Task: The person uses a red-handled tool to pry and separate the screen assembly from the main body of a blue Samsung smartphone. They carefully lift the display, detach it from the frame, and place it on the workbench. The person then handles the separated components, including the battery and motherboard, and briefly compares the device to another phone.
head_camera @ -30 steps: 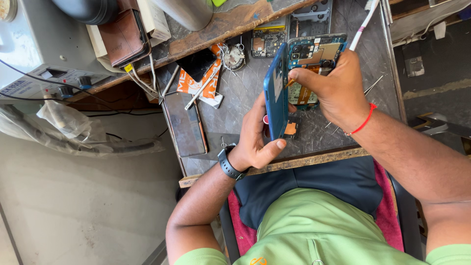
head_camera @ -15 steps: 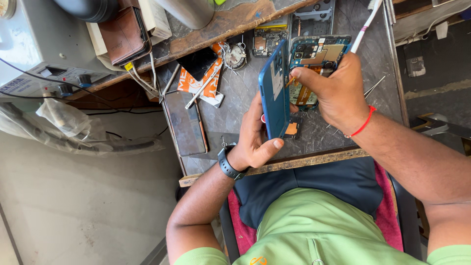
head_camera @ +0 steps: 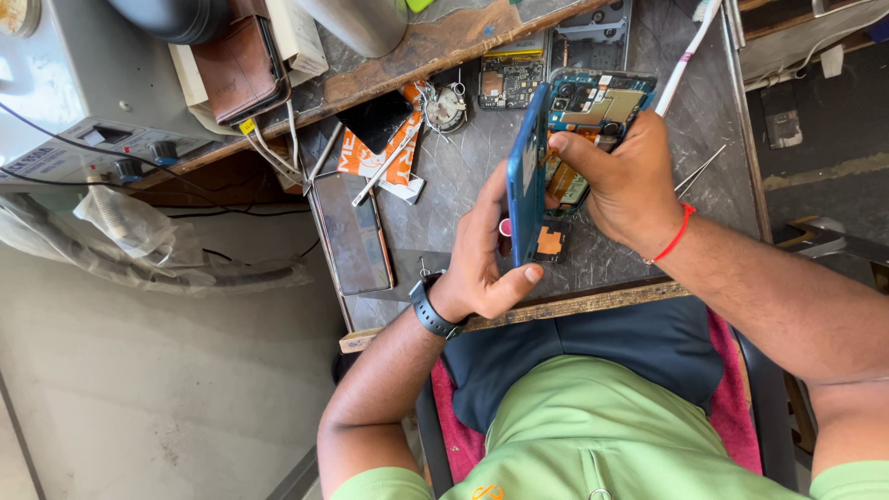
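Evidently mid-disassembly, the left hand (head_camera: 482,264) grips the blue back cover (head_camera: 526,181) while right hand (head_camera: 625,181) fingers pinch the opened phone (head_camera: 593,106), calling for gentle separation.

Blue back cover (head_camera: 528,181) tilted slightly more upright; left thumb shifted along its lower edge.

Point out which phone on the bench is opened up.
The blue phone between both hands: its circuit boards show. The phone lying left of it is closed, screen up.
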